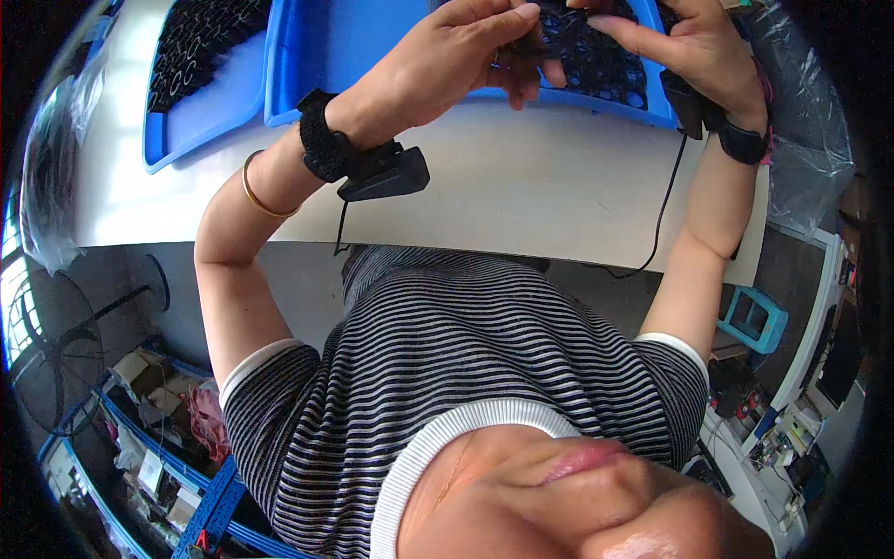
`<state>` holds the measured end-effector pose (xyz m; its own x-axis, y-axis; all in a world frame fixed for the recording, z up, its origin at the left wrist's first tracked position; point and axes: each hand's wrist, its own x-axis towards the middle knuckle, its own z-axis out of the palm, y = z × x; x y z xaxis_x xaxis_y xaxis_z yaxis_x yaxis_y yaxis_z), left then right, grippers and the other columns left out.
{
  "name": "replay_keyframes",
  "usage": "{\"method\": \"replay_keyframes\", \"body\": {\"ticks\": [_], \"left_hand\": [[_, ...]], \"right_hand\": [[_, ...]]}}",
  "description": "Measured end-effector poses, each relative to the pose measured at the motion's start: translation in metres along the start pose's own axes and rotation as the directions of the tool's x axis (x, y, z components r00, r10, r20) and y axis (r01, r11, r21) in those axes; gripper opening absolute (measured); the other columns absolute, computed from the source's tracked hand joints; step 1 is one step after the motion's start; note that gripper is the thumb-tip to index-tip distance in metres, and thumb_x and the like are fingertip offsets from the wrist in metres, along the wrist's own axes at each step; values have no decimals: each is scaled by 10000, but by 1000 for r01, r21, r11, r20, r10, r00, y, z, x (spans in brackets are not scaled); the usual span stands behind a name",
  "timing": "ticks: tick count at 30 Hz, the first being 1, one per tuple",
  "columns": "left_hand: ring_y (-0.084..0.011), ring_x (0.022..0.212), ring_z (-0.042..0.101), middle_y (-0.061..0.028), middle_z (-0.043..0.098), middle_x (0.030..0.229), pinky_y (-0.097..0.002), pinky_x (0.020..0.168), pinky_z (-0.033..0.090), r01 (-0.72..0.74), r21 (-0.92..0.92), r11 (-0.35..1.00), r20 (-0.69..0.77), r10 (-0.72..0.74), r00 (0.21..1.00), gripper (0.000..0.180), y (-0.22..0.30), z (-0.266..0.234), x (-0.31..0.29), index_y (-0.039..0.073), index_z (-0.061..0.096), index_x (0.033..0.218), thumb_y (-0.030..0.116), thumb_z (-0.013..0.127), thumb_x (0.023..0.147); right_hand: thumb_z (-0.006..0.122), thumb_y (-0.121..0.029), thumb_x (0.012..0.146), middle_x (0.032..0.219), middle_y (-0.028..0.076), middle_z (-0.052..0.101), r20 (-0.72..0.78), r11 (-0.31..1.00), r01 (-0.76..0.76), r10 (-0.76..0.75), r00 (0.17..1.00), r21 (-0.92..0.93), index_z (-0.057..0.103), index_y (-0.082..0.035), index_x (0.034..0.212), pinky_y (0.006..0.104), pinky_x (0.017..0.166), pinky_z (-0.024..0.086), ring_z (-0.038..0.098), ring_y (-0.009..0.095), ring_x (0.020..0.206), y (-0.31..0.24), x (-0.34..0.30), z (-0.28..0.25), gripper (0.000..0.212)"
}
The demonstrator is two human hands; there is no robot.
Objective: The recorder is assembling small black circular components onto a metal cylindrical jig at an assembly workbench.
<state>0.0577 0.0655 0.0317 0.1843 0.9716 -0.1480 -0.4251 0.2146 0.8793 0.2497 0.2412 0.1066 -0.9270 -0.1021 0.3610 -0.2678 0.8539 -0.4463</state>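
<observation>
The head view is the only one, and it looks down over a striped shirt (484, 373) to a white table (521, 196). Both hands meet at the far edge of the table, above a blue tray (345, 56). The left hand (438, 70) is closed, and its thumb and fingers pinch a small black piece (549, 42). The right hand (694, 51) comes from the other side, and its fingertips also close on this piece. So the piece is held between the two hands, just over the black grid of parts (605, 70) that lies in the tray. Its exact shape is too small to tell.

A second blue tray (209, 112) stands to the left with rows of black rings (200, 42) in it, apart from the hands. Each wrist has a black band: the left band (326, 144) carries a black box (386, 172), and a thin cable (666, 200) hangs down from the right band (740, 140). A gold bangle (261, 196) sits on the left forearm.

In my judgement the step in hand is fine work with the fingers on this one piece, which is not yet set down. Any further move needs a steady pinch from both sides, because the piece is small and could slip down among the others.
</observation>
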Motion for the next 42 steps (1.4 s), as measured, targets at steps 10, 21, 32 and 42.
{"method": "replay_keyframes", "body": {"ticks": [10, 21, 32, 42], "left_hand": [[-182, 798, 668, -141, 701, 961, -320, 708, 558, -26, -39, 999, -45, 24, 999, 278, 0, 0, 1, 68, 514, 1078, 324, 421, 1134], [-189, 797, 675, -142, 703, 953, -319, 700, 555, -11, -34, 999, -58, 9, 998, 287, 3, 2, 1, 65, 524, 1076, 323, 414, 1136], [-171, 802, 683, -116, 693, 920, -306, 698, 560, 54, -36, 998, -33, -55, 998, 306, 0, 0, 3, 54, 545, 1099, 336, 431, 1131], [-169, 805, 680, -97, 674, 894, -301, 711, 561, 83, 61, 995, 2, -83, 997, 364, 4, 6, 0, 34, 552, 1143, 376, 427, 1128]], "right_hand": [[741, 26, 822, 997, 93, 693, 5, 989, -126, 126, 992, 74, 706, 14, 1066, 320, 831, 535, 665, 195, 912, -17, 2, 3, 247], [734, 49, 796, 960, 99, 693, 52, 996, -50, 46, 998, 79, 730, 7, 1016, 323, 814, 535, 666, 210, 884, -9, 5, -2, 224], [721, 68, 799, 938, 87, 696, -59, 998, -13, 16, 998, 53, 720, 3, 975, 324, 817, 525, 663, 203, 881, -5, 3, 1, 188], [715, 74, 800, 939, 84, 695, -103, 997, -72, 73, 992, 10, 717, 2, 971, 325, 826, 523, 664, 195, 892, -9, 2, 5, 186]]}}
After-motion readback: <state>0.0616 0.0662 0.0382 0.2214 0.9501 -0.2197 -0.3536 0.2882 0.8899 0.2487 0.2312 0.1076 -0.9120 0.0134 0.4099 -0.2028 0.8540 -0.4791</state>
